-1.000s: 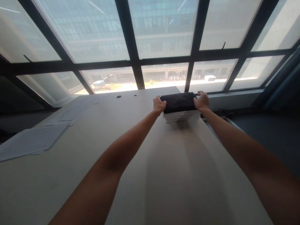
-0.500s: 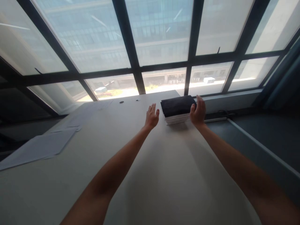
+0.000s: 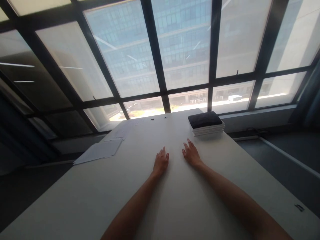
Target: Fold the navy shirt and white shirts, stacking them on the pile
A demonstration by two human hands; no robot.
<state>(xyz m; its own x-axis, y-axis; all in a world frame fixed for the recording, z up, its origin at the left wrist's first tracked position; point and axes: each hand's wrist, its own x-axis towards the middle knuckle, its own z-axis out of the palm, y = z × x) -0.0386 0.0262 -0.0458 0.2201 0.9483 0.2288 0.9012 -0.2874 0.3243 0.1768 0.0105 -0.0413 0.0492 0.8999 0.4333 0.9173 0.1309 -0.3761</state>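
My left hand (image 3: 161,161) is at the middle of the white table (image 3: 120,190), fingers apart and holding nothing. To its right, my right hand (image 3: 191,153) is also open and empty, its fingers pointing toward the far end. Whether either hand touches the tabletop, I cannot tell. Beyond my right hand, near the far right edge, lies a neat stack of folded cloths (image 3: 208,130), white below, with a dark folded cloth (image 3: 204,119) on top. A gap separates both hands from the stack.
White paper sheets (image 3: 100,151) lie along the table's left edge. Small round holes (image 3: 152,119) show near the far end. A small dark object (image 3: 299,208) sits close to the right edge. Large framed windows (image 3: 185,43) rise behind the table, with curtains at both sides.
My right hand has moved away from the stack's right side, back and to the left. Both hands are now nearer me, and the view has shifted to show more of the left side.
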